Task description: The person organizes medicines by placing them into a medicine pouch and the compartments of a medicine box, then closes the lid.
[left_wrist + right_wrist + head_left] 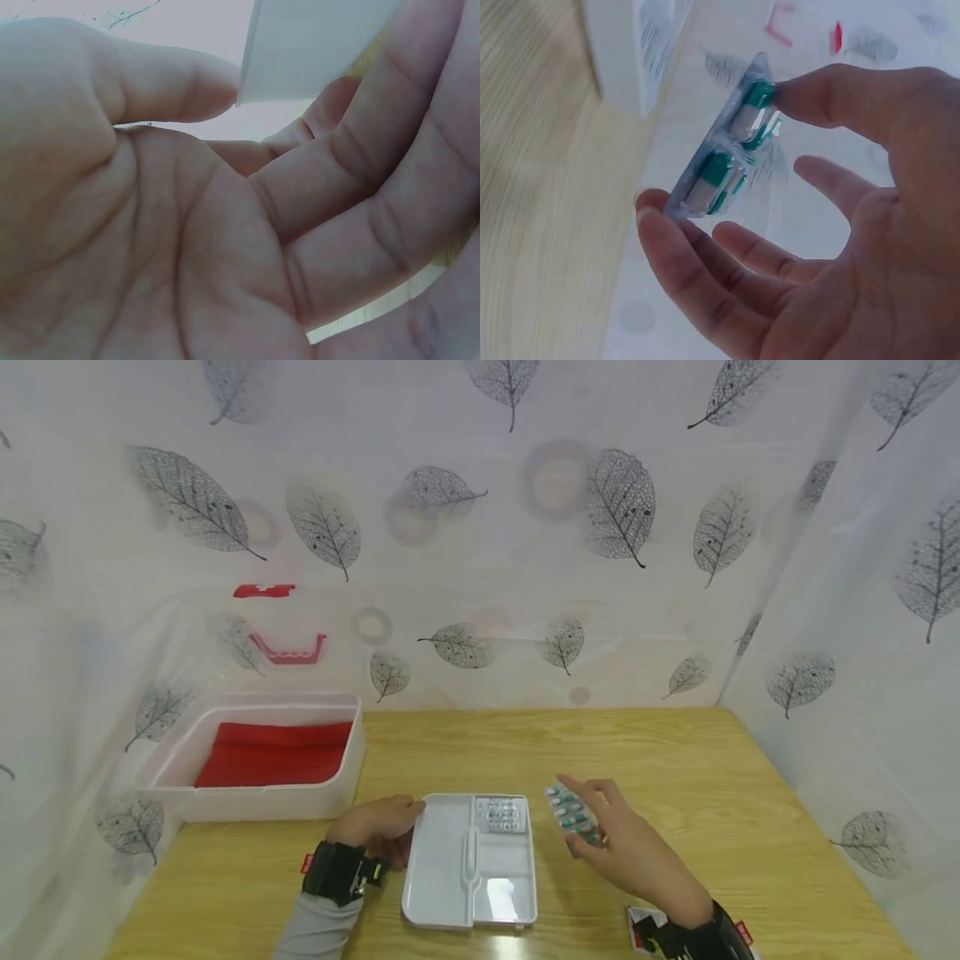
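Observation:
A shallow white compartment tray [441, 868] lies on the table, with a clear blister pack [501, 815] in its far right compartment. My left hand [381, 820] holds the tray at its far left corner. The left wrist view has the thumb on the tray's edge [311, 49] and the fingers curled beside it. To the right of the tray, my right hand [633, 852] pinches a blister pack of green-and-white capsules [572, 812] above the table. Seen from the right wrist, this capsule pack [724, 150] is tilted between thumb and fingertips.
At the back left stands a translucent white bin [270, 802] with folded red cloth [277, 756] inside. A small white-and-red packet [639, 928] shows partly under the right wrist. Leaf-patterned sheeting [480, 568] hangs behind and beside the wooden table [720, 793].

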`<state>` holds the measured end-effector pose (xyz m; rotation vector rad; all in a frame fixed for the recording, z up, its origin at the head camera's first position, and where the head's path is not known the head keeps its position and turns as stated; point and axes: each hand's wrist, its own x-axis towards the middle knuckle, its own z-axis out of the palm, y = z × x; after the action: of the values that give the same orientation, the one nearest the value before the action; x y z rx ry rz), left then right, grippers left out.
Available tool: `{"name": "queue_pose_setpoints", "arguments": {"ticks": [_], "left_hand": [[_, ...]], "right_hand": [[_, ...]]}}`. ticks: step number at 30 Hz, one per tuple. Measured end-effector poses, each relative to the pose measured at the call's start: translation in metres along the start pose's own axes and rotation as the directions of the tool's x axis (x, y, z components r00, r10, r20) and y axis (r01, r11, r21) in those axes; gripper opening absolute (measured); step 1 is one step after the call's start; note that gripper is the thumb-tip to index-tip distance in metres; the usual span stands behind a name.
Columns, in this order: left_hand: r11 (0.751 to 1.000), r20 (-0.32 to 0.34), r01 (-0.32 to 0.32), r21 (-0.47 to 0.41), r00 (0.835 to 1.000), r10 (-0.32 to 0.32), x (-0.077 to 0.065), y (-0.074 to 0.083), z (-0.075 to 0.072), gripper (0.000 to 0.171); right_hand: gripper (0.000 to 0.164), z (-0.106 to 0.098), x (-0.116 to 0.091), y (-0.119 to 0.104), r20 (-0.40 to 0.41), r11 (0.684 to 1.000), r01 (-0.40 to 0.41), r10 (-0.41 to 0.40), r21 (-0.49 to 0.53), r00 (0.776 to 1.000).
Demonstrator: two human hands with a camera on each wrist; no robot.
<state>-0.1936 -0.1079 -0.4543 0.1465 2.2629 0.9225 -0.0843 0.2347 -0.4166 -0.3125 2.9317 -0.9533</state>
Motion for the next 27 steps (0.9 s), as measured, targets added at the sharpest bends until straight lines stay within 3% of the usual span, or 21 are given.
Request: {"name": "queue_pose_setpoints", "arguments": {"ticks": [5,9,14,18,21,27], "left_hand": [[0.999,0.015,-0.016,-0.042,1.000,0.016,0.001,-0.001,0.002,0.034],[0.998,0.026,-0.030,-0.064,0.999,0.032,0.001,-0.001,0.002,0.030],[0.997,0.022,-0.024,-0.071,0.999,0.026,0.001,0.000,0.002,0.029],[0.996,0.029,-0.038,-0.076,0.999,0.041,0.001,0.001,0.004,0.030],[0.996,0.034,-0.059,-0.065,0.998,0.061,0.002,0.001,0.006,0.031],[0.998,0.020,-0.055,-0.024,0.998,0.055,0.002,0.000,0.002,0.031]], "right_hand": [[0.059,0.023,0.014,-0.027,0.060,0.992,0.116,-0.120,0.055,0.991],[0.049,0.038,0.024,-0.048,0.072,0.988,0.149,-0.152,0.047,0.986],[0.048,0.060,0.036,-0.073,0.039,0.982,0.188,-0.188,0.012,0.981],[0.048,0.082,0.041,-0.088,-0.046,0.977,0.207,-0.209,-0.043,0.977],[0.038,0.096,0.041,-0.094,-0.088,0.970,0.217,-0.227,-0.113,0.970],[0.027,0.105,0.042,-0.098,-0.051,0.949,0.252,-0.266,-0.188,0.963]]}}
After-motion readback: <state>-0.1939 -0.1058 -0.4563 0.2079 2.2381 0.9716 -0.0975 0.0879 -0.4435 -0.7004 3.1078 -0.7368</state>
